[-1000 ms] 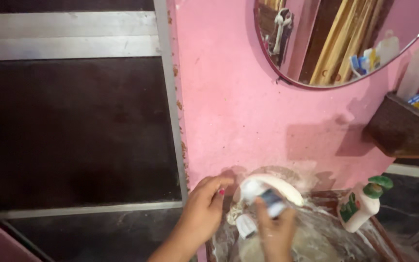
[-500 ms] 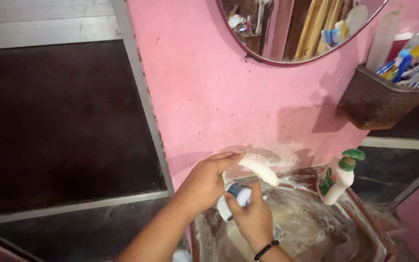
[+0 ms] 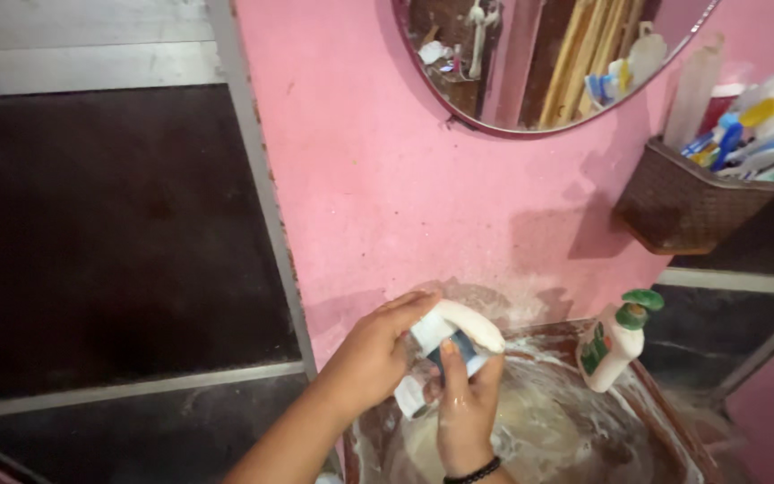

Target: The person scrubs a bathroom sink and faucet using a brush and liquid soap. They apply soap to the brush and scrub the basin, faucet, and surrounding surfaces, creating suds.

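Note:
A white curved tap (image 3: 469, 323) sticks out of the pink wall above a wet, foamy basin (image 3: 575, 430). My left hand (image 3: 367, 358) comes in from the lower left and rests on the tap's base and top. From below, my right hand (image 3: 463, 408), with a dark band at the wrist, presses a small blue and white object (image 3: 457, 351) against the underside of the tap. A small white piece (image 3: 409, 396) shows between the two hands; what it is I cannot tell.
A white pump bottle with a green top (image 3: 615, 341) stands on the basin's right rim. A brown basket (image 3: 683, 208) with toothbrushes (image 3: 750, 134) hangs on the wall at right. An oval mirror (image 3: 539, 63) hangs above. Dark panels (image 3: 109, 224) fill the left.
The view has shifted, so the tap and basin sit further right and higher. Both hands stay at the tap; my right hand has come up closer under it.

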